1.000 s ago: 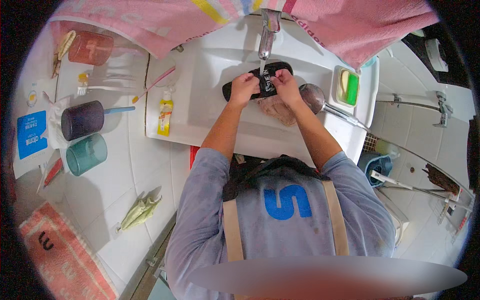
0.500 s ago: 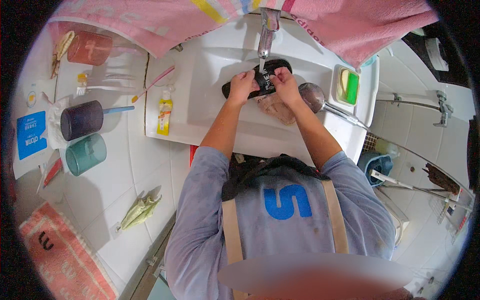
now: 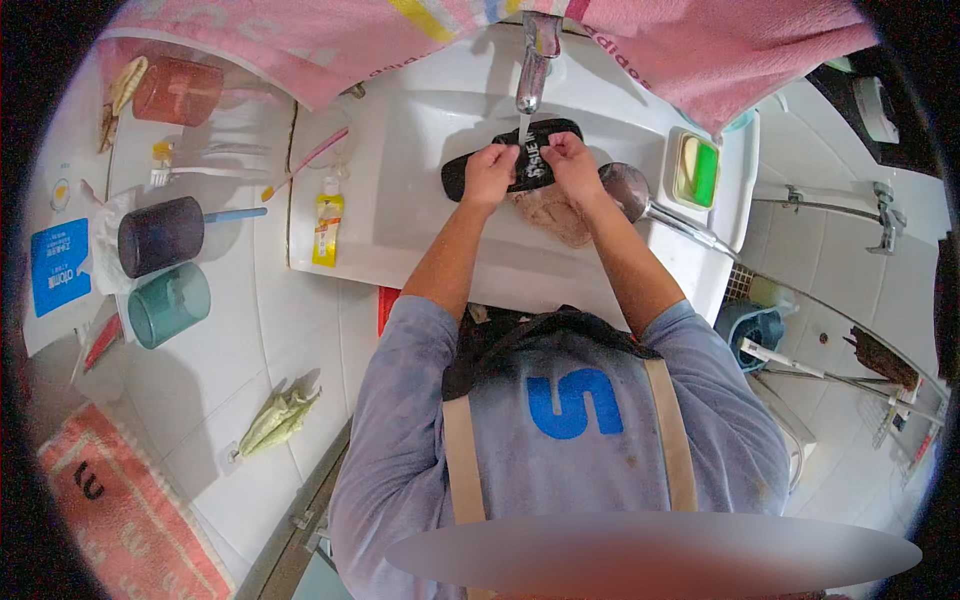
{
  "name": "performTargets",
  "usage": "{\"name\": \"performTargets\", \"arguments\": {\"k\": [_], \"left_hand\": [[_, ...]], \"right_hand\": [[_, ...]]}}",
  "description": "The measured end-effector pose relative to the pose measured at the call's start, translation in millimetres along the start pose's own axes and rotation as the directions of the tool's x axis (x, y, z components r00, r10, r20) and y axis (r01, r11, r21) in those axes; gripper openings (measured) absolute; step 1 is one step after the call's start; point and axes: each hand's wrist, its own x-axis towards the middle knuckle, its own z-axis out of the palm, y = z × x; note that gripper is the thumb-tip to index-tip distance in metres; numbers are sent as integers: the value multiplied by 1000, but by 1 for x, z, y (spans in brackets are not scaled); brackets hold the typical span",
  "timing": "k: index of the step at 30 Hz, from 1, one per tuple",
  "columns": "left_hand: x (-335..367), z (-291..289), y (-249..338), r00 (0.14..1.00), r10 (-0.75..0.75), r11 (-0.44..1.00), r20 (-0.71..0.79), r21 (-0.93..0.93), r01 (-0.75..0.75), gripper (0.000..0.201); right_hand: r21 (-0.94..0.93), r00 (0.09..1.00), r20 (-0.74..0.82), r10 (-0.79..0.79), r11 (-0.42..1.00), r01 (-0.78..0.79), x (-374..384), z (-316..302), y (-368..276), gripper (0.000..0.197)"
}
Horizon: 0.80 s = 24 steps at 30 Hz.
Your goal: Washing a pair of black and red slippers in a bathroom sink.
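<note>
A black slide slipper [image 3: 457,178] with white lettering on its strap lies across the white sink [image 3: 400,215], under a thin stream from the metal tap [image 3: 531,88]. My left hand [image 3: 490,174] pinches the strap on its left side. On the strap's right side, the fingers of my right hand [image 3: 570,166] are closed on it too. Just below the slipper sits a wet pinkish-brown lump [image 3: 553,216] that looks like cloth; its exact kind is unclear. Beside my right wrist rests a large metal ladle [image 3: 628,190], its handle reaching over the sink's right edge.
A dish with a green-and-yellow sponge [image 3: 698,172] stands on the right rim. On the left rim lie a yellow tube [image 3: 327,230] and a pink toothbrush [image 3: 305,165]. Cups, including a dark one [image 3: 162,237], line the left wall. A pink towel [image 3: 720,55] hangs overhead.
Both hands keep their hold on the strap. The slipper has shifted very slightly left, and its strap lettering shows a little more between my hands. Water still runs.
</note>
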Motion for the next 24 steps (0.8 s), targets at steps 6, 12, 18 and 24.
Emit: {"name": "performTargets", "arguments": {"k": [6,12,18,24], "left_hand": [[13,-6,11,972,152,945,-181,314,-89,38],[4,-17,10,955,156,977,250,100,-186,25],[7,-19,2,936,346,701,63,645,-303,38],[20,4,8,859,498,638,-121,722,-268,34]], "right_hand": [[310,976,91,196,926,-215,4,11,0,15],[582,909,117,400,714,-389,8,12,-38,21],[322,909,167,382,850,-416,10,18,-56,27],[-260,959,115,-260,924,282,11,21,-32,35]]}}
